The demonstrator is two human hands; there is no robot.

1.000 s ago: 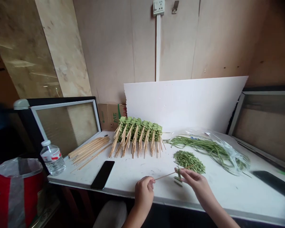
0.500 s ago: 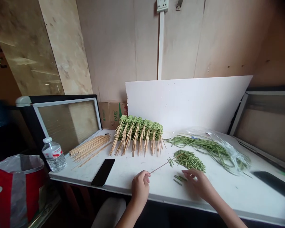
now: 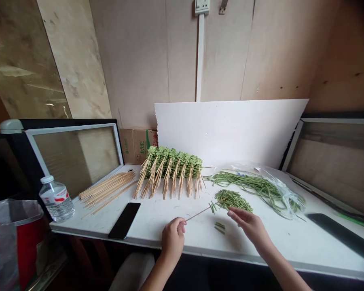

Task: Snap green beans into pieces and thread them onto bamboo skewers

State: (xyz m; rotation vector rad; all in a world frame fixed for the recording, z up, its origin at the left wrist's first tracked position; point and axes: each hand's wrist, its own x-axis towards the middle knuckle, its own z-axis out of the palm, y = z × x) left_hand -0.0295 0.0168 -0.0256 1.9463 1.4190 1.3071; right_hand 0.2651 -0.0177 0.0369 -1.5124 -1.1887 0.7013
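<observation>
My left hand (image 3: 173, 237) pinches a thin bamboo skewer (image 3: 197, 214) by its near end, low over the table's front. Short cut green stalk pieces (image 3: 212, 207) sit across the skewer's far tip. My right hand (image 3: 251, 226) is to the right, its fingers close together and its fingertips at the near edge of a heap of cut green stalk pieces (image 3: 235, 200). Whatever lies between those fingertips is too small to make out. A few loose pieces (image 3: 220, 227) lie on the table between my hands.
Finished green skewers (image 3: 176, 161) are stacked at the back. Bare bamboo skewers (image 3: 106, 188), a phone (image 3: 125, 220) and a water bottle (image 3: 57, 200) are leftward. Long green stalks (image 3: 248, 182) in a clear bag lie back right, near a dark flat object (image 3: 341, 234).
My right hand has lifted from the loose pieces toward the heap, and fewer loose pieces lie there. My left hand still holds the skewer. The view has shifted slightly right.
</observation>
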